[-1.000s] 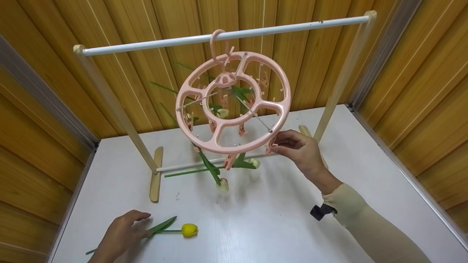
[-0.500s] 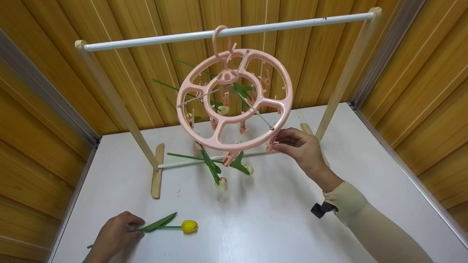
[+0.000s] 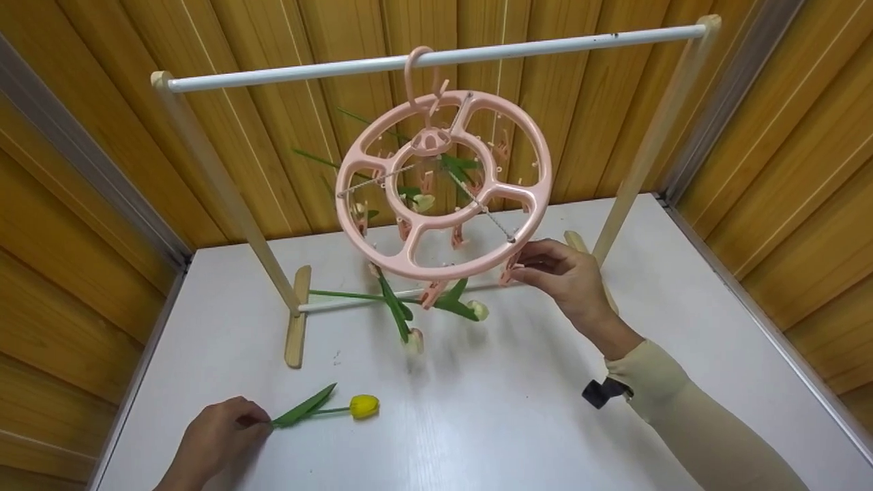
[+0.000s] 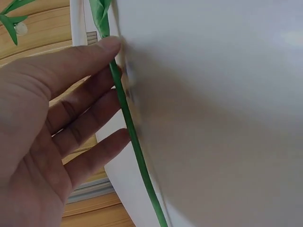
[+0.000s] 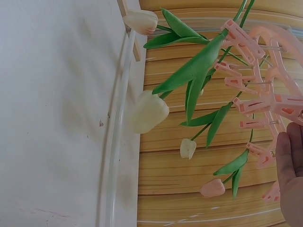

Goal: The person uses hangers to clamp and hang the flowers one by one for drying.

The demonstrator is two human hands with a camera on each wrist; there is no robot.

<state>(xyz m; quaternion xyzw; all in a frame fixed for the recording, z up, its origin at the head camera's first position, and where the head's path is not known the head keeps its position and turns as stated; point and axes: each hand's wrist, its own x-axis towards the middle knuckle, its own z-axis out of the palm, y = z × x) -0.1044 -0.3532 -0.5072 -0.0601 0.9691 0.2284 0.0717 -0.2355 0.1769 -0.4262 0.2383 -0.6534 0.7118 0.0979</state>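
My left hand (image 3: 222, 436) pinches the green stem of a yellow tulip (image 3: 364, 406) low over the white table, its flower pointing right. In the left wrist view, thumb and fingertips meet on the stem (image 4: 137, 146) just below the leaf. Up at the front right of the round pink clip hanger (image 3: 436, 273), my right hand (image 3: 566, 286) pinches a pink clothespin (image 3: 508, 271) between thumb and fingers. Other clothespins around the hanger hold several pale tulips, among them a white tulip (image 5: 149, 112) and a pink tulip (image 5: 212, 187), flowers hanging downward.
The hanger's hook loops over the white rod (image 3: 307, 71) of a stand with wooden legs (image 3: 228, 198). A lower white bar (image 3: 341, 303) joins the feet near the tabletop (image 3: 477, 423). Wood-panelled walls (image 3: 75, 191) enclose the back and sides.
My left hand has closed its fingertips on the yellow tulip's stem, and the flower has shifted slightly up and right. My right hand stays on the clothespin.
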